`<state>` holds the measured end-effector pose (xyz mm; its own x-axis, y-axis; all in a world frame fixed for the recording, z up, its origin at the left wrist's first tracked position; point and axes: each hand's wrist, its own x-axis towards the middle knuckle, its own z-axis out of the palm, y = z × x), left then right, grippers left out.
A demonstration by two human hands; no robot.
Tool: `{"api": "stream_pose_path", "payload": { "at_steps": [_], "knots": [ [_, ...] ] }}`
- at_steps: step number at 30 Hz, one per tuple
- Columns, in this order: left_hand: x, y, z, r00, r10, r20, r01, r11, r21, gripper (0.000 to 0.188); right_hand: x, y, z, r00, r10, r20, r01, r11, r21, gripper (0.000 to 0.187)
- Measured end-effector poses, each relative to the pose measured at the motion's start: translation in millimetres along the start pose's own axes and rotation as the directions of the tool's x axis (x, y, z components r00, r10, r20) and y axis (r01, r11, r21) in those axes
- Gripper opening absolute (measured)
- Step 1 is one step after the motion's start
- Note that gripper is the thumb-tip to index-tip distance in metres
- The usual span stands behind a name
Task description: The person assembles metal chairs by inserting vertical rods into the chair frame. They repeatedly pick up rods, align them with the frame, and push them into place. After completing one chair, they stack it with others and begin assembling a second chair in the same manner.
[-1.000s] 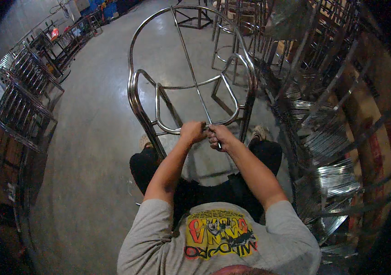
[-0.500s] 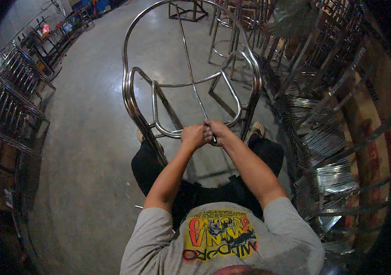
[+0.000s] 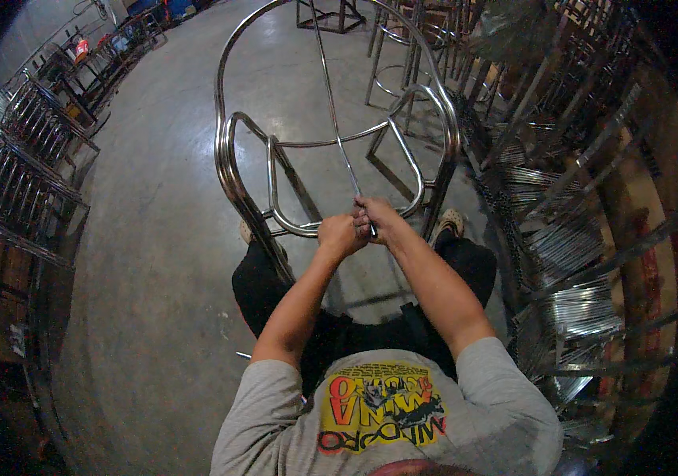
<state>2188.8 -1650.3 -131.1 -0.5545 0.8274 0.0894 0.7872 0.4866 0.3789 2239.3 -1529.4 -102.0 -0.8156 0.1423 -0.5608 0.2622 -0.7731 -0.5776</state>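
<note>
A chair frame (image 3: 222,143) of shiny bent metal tube stands in front of me, with a tall rounded back and a looped seat rail. A long thin metal rod (image 3: 326,83) runs from the top of the back, over the seat opening, to my hands. My right hand (image 3: 379,217) is closed around its near part, and a short end shows below the fingers. Pressed against it, my left hand (image 3: 342,232) is closed at the same end of the rod, its fingers partly hidden. Both hands are at the front of the seat rail, between my knees.
Stacked metal chair frames (image 3: 33,159) line the left side. On the right are racks with bundles of thin metal rods (image 3: 581,309) and tall stool-like frames (image 3: 414,47). A dark metal stand (image 3: 331,20) sits on the concrete floor (image 3: 148,238) beyond the chair.
My hands stay closed together at the rod, the right one slightly farther up. The view has shifted a little, so the chair frame appears slightly to the right.
</note>
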Motion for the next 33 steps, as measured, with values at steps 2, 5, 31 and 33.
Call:
{"api": "stream_pose_path", "payload": {
  "at_steps": [2, 5, 31, 33],
  "knots": [
    [0.0, 2.6, -2.6, 0.995, 0.048, 0.083, -0.057, 0.993, 0.108, 0.043, -0.5, -14.6, 6.3, 0.997, -0.006, -0.081, 0.002, 0.999, -0.052, 0.024],
    [0.5, 4.4, -3.1, 0.997, 0.021, 0.074, -0.031, 0.99, 0.137, 0.044, -2.3, -32.6, 8.1, 0.996, -0.086, -0.022, 0.085, 0.996, -0.041, 0.024],
    [-1.0, -7.5, 10.5, 0.999, 0.027, -0.032, -0.026, 0.999, 0.033, 0.039, -2.0, 6.5, -17.0, 1.0, -0.012, -0.016, 0.011, 0.999, -0.049, 0.026],
    [0.9, -7.9, 13.1, 0.999, 0.047, -0.025, -0.045, 0.997, 0.066, 0.041, 10.1, -1.6, -25.2, 0.999, 0.033, -0.015, -0.035, 0.992, -0.124, 0.028]
  ]
}}
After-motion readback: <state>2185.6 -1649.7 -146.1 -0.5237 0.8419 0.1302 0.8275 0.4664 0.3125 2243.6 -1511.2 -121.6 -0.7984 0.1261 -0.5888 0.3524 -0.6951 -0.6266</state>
